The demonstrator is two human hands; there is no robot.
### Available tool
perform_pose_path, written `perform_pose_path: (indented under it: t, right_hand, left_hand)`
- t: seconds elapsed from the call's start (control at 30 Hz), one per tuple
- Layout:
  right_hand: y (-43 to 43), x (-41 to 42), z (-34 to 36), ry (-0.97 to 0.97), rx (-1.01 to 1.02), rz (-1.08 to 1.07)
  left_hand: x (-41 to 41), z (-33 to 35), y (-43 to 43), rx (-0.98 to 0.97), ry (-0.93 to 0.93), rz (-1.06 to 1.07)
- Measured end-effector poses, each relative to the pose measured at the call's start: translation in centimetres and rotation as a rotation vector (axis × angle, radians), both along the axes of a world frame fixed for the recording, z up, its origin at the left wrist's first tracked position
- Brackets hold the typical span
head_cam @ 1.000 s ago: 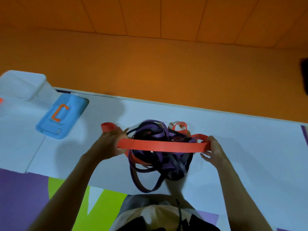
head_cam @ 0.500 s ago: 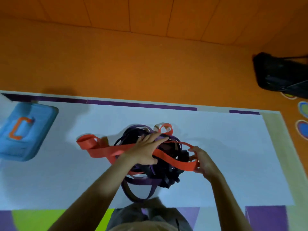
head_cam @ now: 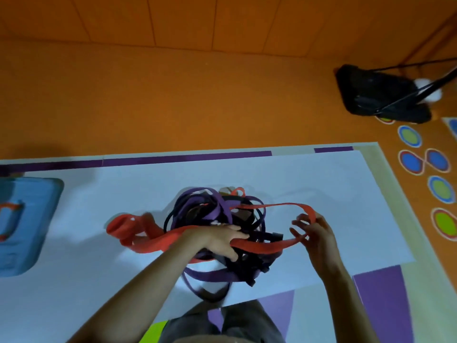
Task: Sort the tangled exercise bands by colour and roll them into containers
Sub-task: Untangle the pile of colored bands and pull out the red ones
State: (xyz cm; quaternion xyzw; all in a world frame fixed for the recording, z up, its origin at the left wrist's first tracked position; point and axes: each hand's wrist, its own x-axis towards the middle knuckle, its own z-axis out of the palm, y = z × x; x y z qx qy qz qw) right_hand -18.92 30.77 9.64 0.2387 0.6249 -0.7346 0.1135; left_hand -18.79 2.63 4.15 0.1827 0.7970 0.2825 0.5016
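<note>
Right hand (head_cam: 319, 233) drew red band (head_cam: 262, 246) rightward, left hand (head_cam: 217, 240) gripping it.

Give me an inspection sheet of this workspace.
Surface: white sheet on patterned floor mat.
Job's things: long red elastic band across a tangle of purple and black bands; blue plastic container at left.
Clutter: black bag far right.
Hands: left hand grips the red band; right hand pinches its loop.
Cables: thin black lines by the bag, kind unclear.
Surroundings: orange floor and wall.
</note>
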Motion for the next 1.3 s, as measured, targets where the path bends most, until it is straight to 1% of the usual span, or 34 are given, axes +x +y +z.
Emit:
perform_pose_path:
  t: [0.07,0.13,0.2,0.27,0.33,0.37,0.43,0.53,0.57,0.63,0.8,0.87,0.93,0.97,1.03,1.1,1.2,1.3]
  right_hand:
    - [0.3,0.4,-0.6,-0.06,0.029,0.049]
    - [0.3,0.5,-1.1,-0.132,0.09,0.111]
    - [0.4,0.2,-1.3,-0.166,0.163,0.175]
    - [0.5,-0.3,-1.4,-0.186,0.206,0.195]
    - [0.8,-1.1,-2.0,-0.206,0.269,0.216]
    - [1.0,-1.5,-2.3,-0.212,0.309,0.235]
    - [1.7,-2.5,-2.9,-0.215,0.386,0.289]
    - [3.2,-4.0,-3.7,-0.243,0.463,0.423]
    - [3.7,-4.6,-3.9,-0.247,0.488,0.484]
    - [4.6,-5.9,-4.5,-0.243,0.517,0.597]
    - [5.1,-8.8,-6.3,-0.217,0.435,0.852]
    - [4.6,-9.7,-7.2,-0.154,0.445,0.959]
    - [3.7,-10.2,-8.0,-0.069,0.503,0.981]
    - [3.1,-10.5,-8.2,-0.043,0.511,0.933]
    - [2.0,-10.8,-8.4,-0.029,0.457,0.778]
    - [1.2,-11.0,-8.4,-0.026,0.387,0.649]
    - [0.2,-11.1,-8.1,-0.021,0.275,0.553]
    - [-0.2,-11.1,-7.6,-0.065,0.186,0.545]
  left_hand:
    - [-1.4,-0.2,-1.0,0.099,-0.024,0.165]
    - [-2.9,-0.4,-1.7,0.194,0.043,0.401]
    - [-4.2,-1.4,-1.9,0.164,0.204,0.567]
    - [-5.3,-2.4,-1.7,0.048,0.353,0.63]
    - [-6.2,-3.2,-1.4,-0.093,0.514,0.546]
    - [-6.7,-3.8,-1.2,-0.164,0.558,0.478]
    - [-7.6,-4.8,-0.9,-0.277,0.544,0.313]
    - [-8.2,-6.1,-0.6,-0.349,0.457,0.138]
    - [-8.1,-6.4,-0.6,-0.352,0.46,0.123]
    - [-7.4,-6.7,-0.8,-0.365,0.536,0.106]
    - [-3.9,-7.6,-1.0,-0.403,0.91,0.06]
    - [-2.4,-7.9,-0.9,-0.389,1.007,0.065]
    - [-1.1,-7.9,-0.7,-0.363,1.062,0.08]
    - [-0.6,-7.9,-0.7,-0.327,1.076,0.09]
    - [0.2,-7.8,-0.5,-0.271,1.042,0.092]
    - [0.7,-8.0,-0.6,-0.256,0.957,0.101]
    - [-0.2,-6.8,-0.8,-0.198,0.757,0.181]
    - [-1.9,-5.2,-0.7,-0.108,0.533,0.148]
